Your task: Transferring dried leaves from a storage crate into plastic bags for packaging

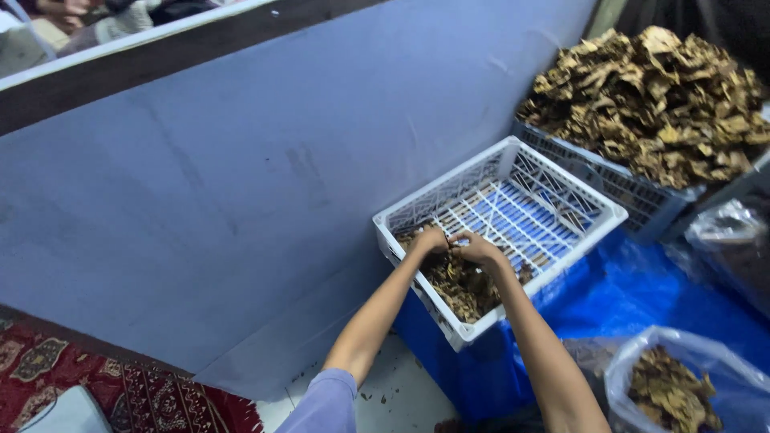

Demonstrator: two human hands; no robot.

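Observation:
A white slatted plastic crate [593, 210] sits tilted on a blue tarp, with a small heap of dried brown leaves [465, 290] in its near corner. My left hand [431, 240] and my right hand [476, 248] are side by side inside the crate, fingers curled down onto the top of that heap. Both hands grip bits of the dried leaves. The far half of the crate shows only bare slats.
A grey crate [642, 200] heaped with dried leaves [658, 96] stands at the upper right. A clear plastic bag [682, 385] with leaves lies at the lower right, another bag [734, 240] beside it. A large blue sheet [241, 184] covers the left; a patterned red rug [120, 385] lies below.

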